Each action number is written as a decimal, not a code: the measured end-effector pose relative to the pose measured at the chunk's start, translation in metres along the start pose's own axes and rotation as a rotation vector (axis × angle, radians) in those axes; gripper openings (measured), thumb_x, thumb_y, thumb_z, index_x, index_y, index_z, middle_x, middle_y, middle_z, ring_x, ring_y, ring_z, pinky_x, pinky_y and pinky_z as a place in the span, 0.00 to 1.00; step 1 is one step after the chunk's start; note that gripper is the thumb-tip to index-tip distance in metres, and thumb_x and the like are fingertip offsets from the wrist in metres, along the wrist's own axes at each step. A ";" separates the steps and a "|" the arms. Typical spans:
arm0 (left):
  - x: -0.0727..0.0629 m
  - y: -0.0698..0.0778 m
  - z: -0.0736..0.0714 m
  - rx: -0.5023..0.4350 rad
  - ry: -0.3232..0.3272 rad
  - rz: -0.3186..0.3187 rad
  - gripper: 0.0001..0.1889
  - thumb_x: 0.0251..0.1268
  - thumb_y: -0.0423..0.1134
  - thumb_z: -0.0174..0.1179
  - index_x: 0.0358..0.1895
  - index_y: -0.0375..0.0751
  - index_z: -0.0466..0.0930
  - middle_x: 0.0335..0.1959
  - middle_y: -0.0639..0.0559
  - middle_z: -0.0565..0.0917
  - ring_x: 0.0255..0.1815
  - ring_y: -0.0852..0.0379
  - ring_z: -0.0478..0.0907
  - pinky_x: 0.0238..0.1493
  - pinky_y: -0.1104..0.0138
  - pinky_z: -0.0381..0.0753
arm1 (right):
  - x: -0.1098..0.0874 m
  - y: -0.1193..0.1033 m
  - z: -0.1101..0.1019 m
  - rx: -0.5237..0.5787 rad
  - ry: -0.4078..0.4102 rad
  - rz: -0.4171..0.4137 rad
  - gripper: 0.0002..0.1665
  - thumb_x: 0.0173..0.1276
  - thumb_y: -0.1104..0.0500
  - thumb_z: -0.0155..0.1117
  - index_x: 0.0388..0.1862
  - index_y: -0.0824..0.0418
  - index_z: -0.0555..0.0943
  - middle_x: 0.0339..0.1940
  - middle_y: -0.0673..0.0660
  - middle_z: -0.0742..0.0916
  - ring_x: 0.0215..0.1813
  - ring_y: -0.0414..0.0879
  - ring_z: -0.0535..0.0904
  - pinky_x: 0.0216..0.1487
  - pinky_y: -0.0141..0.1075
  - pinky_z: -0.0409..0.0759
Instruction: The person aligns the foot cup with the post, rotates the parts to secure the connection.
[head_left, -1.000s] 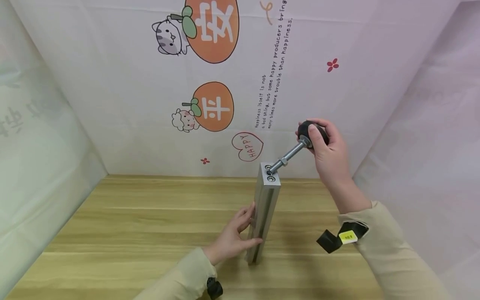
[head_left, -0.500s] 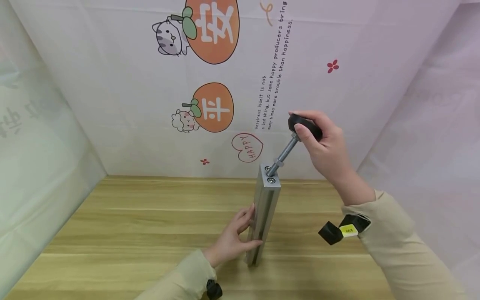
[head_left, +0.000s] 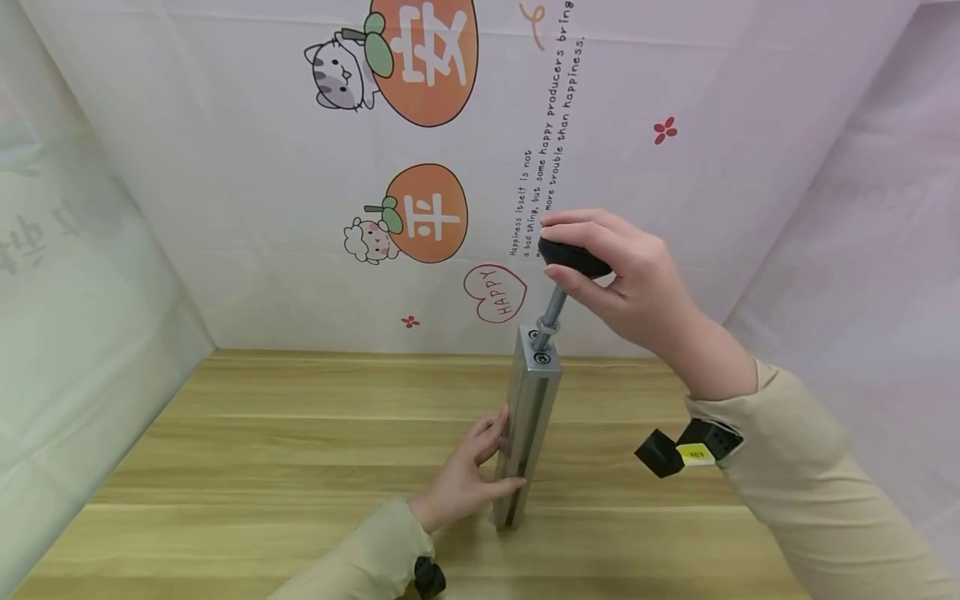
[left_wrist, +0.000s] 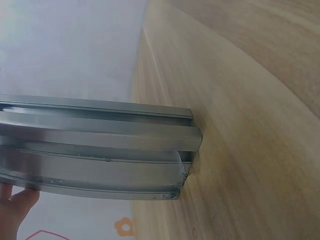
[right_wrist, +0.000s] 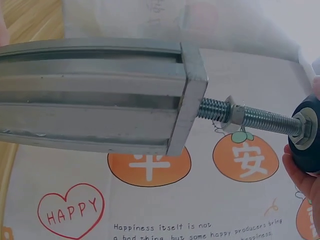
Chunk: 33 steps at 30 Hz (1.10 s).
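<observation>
An aluminium profile [head_left: 529,433] stands upright on the wooden table, an end plate with screws on its top. My left hand [head_left: 468,479] grips its lower half, thumb on the front and fingers along the left side. Above it, my right hand [head_left: 626,267] pinches the black base of a levelling foot [head_left: 573,257] between thumb and fingers. The foot's threaded rod [right_wrist: 267,120] carries a hex nut [right_wrist: 235,113] and meets the plate's middle hole, leaning slightly right. How deep the rod sits in the hole is hidden. The left wrist view has the profile's lower end [left_wrist: 170,137] against the wood.
A white printed cloth [head_left: 247,208] hangs close behind the profile, and more pale cloth [head_left: 847,292] hangs at the sides. Wooden tabletop [head_left: 262,467] spreads around the profile. Black wrist cameras [head_left: 660,452] sit on both sleeves.
My right hand has swung left with the levelling foot, bringing its rod from a strong slant to nearly upright over the hole. The left hand and profile have stayed in place.
</observation>
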<state>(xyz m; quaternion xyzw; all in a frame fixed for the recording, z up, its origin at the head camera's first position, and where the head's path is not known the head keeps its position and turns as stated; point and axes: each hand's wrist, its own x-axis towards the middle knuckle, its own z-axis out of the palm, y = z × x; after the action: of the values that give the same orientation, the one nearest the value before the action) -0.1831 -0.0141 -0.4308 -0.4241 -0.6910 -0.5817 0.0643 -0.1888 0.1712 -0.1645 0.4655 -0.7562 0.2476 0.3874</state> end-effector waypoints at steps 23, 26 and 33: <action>0.000 -0.002 0.000 0.017 0.001 0.030 0.53 0.52 0.24 0.66 0.76 0.51 0.40 0.61 0.39 0.63 0.59 0.61 0.65 0.59 0.54 0.73 | 0.003 -0.004 0.009 -0.042 -0.004 -0.044 0.25 0.71 0.46 0.53 0.46 0.68 0.81 0.51 0.64 0.83 0.52 0.54 0.80 0.52 0.21 0.74; 0.000 -0.001 0.000 0.015 0.001 0.016 0.53 0.52 0.24 0.66 0.76 0.52 0.40 0.61 0.39 0.63 0.60 0.61 0.64 0.59 0.55 0.73 | 0.004 -0.005 0.009 -0.056 -0.005 -0.062 0.25 0.72 0.46 0.52 0.46 0.67 0.82 0.50 0.64 0.83 0.52 0.54 0.80 0.53 0.23 0.74; 0.001 0.001 0.001 0.014 -0.004 -0.017 0.53 0.53 0.25 0.66 0.76 0.52 0.41 0.63 0.39 0.63 0.63 0.58 0.63 0.62 0.54 0.71 | 0.004 -0.009 0.010 -0.111 0.034 -0.068 0.28 0.72 0.44 0.49 0.44 0.67 0.82 0.48 0.64 0.84 0.51 0.56 0.80 0.54 0.36 0.78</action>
<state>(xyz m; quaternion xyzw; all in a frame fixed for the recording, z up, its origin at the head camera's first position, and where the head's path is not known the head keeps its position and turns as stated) -0.1828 -0.0133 -0.4301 -0.4192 -0.6987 -0.5765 0.0609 -0.1849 0.1575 -0.1669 0.4643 -0.7458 0.1998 0.4339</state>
